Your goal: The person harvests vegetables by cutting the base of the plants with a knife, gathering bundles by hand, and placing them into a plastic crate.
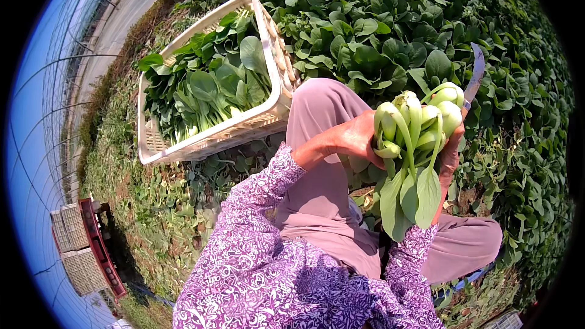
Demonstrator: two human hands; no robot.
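Note:
A bunch of bok choy (pixel 427 116) is held between my two hands, its pale stem bases up and several loose leaves hanging down. My left hand (pixel 358 136) grips it from the left side. My right hand (pixel 450 153) supports the right side and also holds a knife (pixel 476 73) whose curved blade points up and away from the bunch. Most of the knife's handle is hidden by my hand. To the left stands a cream plastic crate (pixel 274 87), tilted in the view and partly filled with cut leafy greens (pixel 205 84).
Dense leafy plants (pixel 374 50) grow in front and to the right. My bent knee (pixel 324 96) is beside the crate. Low, sparse plants and soil (pixel 155 210) lie to the left. Farther off, stacked crates (pixel 77 242) sit by a red vehicle-like frame (pixel 98 246), under tunnel hoops (pixel 59 60).

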